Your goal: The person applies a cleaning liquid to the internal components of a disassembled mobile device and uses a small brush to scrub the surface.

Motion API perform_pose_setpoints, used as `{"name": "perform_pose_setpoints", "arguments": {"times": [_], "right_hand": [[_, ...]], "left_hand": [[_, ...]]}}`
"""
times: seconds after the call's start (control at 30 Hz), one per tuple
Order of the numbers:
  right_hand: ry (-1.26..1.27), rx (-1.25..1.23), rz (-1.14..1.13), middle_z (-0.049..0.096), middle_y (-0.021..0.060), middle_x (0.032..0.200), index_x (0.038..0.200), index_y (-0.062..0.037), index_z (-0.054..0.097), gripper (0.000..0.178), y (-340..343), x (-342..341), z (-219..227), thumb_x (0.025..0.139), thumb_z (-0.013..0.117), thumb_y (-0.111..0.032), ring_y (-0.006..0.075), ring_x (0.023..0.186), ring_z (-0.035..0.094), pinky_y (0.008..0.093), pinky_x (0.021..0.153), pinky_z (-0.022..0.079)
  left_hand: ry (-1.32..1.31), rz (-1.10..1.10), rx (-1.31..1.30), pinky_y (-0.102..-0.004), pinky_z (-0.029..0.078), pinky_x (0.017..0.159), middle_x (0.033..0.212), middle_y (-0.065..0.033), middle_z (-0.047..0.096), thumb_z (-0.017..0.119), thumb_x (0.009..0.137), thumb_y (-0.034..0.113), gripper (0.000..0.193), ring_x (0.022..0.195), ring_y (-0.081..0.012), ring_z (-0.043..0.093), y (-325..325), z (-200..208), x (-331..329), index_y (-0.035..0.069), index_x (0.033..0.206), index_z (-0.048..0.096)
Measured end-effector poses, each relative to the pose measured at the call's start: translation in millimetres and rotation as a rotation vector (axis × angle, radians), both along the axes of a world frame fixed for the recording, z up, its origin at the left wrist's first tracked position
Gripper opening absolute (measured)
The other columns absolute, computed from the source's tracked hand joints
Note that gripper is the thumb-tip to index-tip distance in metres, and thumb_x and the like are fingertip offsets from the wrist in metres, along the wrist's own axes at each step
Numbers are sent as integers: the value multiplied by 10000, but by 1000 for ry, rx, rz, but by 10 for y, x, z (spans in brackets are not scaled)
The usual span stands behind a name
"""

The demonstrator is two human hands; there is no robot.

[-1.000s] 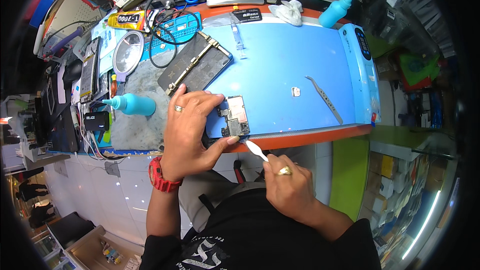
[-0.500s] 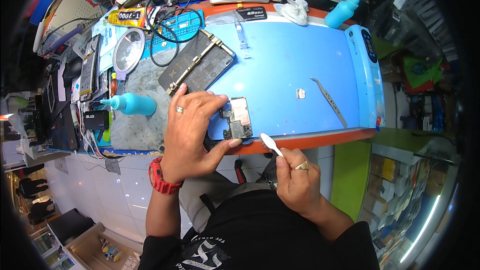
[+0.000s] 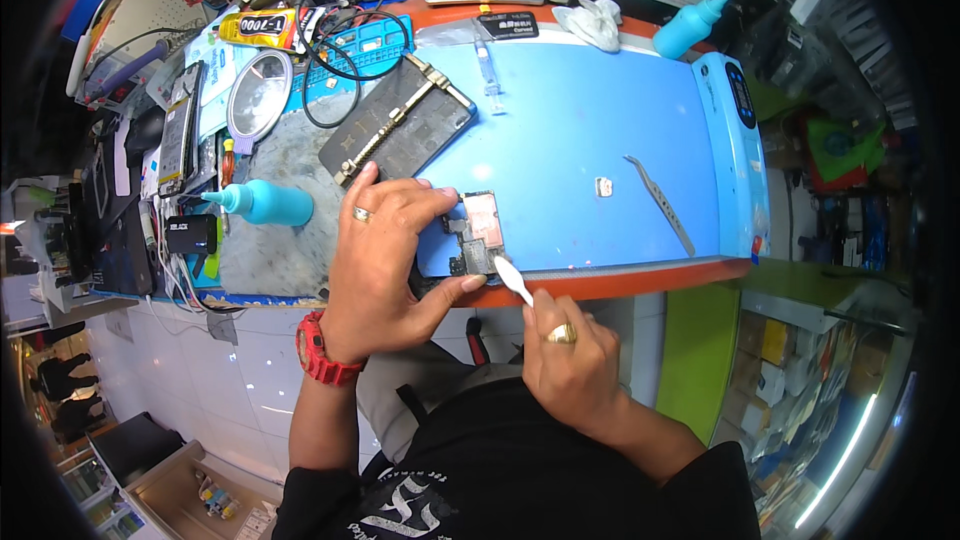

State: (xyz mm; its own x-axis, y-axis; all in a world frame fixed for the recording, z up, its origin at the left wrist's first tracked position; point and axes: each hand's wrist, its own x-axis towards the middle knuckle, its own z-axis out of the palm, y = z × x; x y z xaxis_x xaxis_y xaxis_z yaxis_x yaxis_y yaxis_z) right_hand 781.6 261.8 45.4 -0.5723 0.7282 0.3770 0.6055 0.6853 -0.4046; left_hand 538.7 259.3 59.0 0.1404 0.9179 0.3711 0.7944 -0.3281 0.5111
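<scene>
A phone circuit board point(image 3: 484, 222) lies near the front edge of the blue work mat point(image 3: 570, 140). My left hand point(image 3: 385, 270) grips it, fingertips at its far end and thumb at its near end. My right hand point(image 3: 575, 355) is closed round the handle of a small white toothbrush point(image 3: 512, 278). The brush head meets the board's near right corner; its bristles are hidden beneath. Right of the board lie a small metal piece point(image 3: 603, 187) and curved tweezers point(image 3: 660, 205).
Beyond my left hand sits a board holder with a brass-coloured clamp point(image 3: 400, 120). A teal squeeze bottle point(image 3: 265, 203) stands left, another point(image 3: 690, 25) at the far right. A syringe point(image 3: 488, 70) lies on the mat. A light-blue device point(image 3: 730, 150) borders the right side.
My right hand has moved left with the toothbrush, from beside the board onto its near right corner. My left hand keeps its hold on the board.
</scene>
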Motion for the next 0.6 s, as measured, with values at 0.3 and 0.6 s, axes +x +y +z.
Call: {"name": "perform_pose_setpoints", "arguments": {"times": [0.3,0.6], "right_hand": [[136,-112,65,618,122,763,1153,96,658,266,-143,188,-10,927,767,9,263,504,641,380,467,524],[24,-8,33,626,127,851,1166,95,669,270,53,-134,-87,963,731,-71,249,549,656,361,508,556]], "left_hand": [[-2,9,7,-654,287,1247,1225,-139,721,955,728,304,758,1259,-367,643,-12,-21,8,35,1371,656],[10,-1,2,-652,287,1248,1228,-137,718,957,724,297,758,1261,-364,644,-13,-20,3,44,1372,656]]}}
